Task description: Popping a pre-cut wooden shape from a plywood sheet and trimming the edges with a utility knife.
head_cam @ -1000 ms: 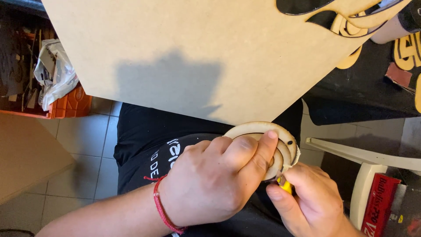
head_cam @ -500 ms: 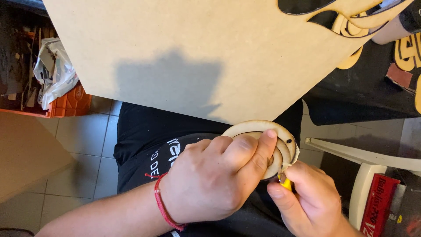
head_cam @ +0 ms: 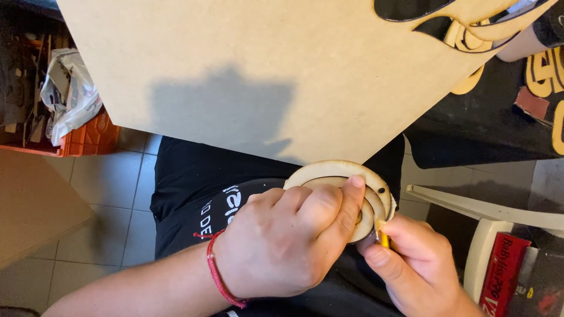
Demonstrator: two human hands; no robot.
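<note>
My left hand, a red cord bracelet at its wrist, was closed around a pale wooden ring piece, smooth and oval with small holes, held over my lap. My right hand pinched a thin yellow tool against its lower rim. Beyond, a flat fibreboard sheet jutted off the black table; an orange crate held crumpled plastic.

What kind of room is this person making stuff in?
Probably a home craft workshop. A big wooden board with shapes cut out of it fills the view, the left hand holds a round wooden cut-out, and the floor is tiled.
</note>
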